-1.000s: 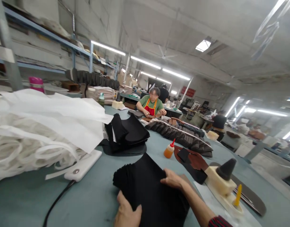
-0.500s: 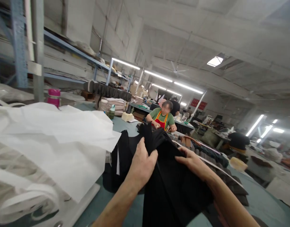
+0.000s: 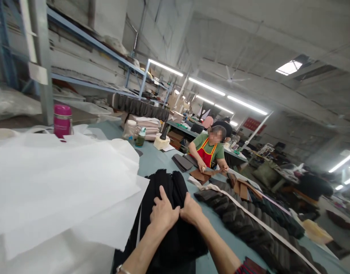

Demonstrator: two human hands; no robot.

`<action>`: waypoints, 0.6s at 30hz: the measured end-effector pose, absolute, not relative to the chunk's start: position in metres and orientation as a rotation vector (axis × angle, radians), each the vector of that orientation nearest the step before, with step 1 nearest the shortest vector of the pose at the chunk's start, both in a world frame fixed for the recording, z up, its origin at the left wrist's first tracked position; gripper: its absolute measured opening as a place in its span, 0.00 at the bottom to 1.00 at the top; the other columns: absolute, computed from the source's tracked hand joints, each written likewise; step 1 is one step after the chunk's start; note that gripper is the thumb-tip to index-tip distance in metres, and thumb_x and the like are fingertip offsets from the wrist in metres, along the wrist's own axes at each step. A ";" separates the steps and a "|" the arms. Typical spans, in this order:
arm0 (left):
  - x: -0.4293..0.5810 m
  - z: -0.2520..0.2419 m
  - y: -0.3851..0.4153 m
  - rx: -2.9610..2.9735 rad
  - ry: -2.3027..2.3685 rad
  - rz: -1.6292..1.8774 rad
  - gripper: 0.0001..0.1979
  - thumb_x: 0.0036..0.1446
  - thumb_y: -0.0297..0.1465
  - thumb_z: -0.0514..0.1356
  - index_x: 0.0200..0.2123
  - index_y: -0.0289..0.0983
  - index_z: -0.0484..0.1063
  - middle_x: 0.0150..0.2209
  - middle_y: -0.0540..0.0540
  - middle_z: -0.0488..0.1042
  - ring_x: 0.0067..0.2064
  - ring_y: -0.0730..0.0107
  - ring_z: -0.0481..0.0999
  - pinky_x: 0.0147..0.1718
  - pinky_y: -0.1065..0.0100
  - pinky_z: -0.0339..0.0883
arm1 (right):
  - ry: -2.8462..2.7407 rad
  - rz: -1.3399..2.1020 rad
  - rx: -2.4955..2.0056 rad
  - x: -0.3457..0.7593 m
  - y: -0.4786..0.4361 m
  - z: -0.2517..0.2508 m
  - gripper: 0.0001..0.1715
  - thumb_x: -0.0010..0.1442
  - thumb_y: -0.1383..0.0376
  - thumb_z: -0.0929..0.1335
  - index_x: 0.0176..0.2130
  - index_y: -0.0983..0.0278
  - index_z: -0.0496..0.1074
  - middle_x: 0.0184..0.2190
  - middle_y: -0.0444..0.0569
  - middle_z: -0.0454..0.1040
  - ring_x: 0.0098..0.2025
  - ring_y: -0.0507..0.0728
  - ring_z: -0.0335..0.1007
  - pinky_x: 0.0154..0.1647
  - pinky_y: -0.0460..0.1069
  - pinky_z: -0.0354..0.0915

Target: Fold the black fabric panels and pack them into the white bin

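Note:
Black fabric, folded into a thick bundle, lies on the blue-green table in front of me. My left hand rests on top of it with the fingers apart and the index finger stretched forward. Close beside it, my right hand has its fingers curled on the fabric's right side, and the two thumbs are near each other. Part of the bundle is hidden under my hands and forearms. Large white sheets lie just to the left and reach the fabric's edge.
A long row of dark stacked pieces with a pale strip runs along the right. Across the table a co-worker in a red apron handles brown pieces. A pink flask and a green bottle stand at the back left.
The black fabric has come down from being held up and now lies bunched on the table. My right hand has moved left, next to my left hand. The view has shifted.

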State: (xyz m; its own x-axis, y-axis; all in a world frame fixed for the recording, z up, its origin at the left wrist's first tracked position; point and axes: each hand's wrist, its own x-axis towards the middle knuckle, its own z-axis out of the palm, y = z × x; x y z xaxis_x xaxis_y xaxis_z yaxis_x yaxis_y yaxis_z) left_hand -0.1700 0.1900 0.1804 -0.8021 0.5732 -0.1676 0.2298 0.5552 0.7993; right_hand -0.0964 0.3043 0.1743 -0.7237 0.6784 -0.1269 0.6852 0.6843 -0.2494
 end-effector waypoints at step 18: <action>-0.182 0.190 0.169 0.869 2.438 0.997 0.32 0.59 0.26 0.49 0.66 0.46 0.48 0.68 0.27 0.43 0.56 0.42 0.69 0.45 0.52 0.69 | 2.781 -0.602 1.320 -0.116 0.312 0.192 0.26 0.66 0.62 0.58 0.61 0.67 0.54 0.46 0.58 0.73 0.50 0.61 0.71 0.49 0.52 0.63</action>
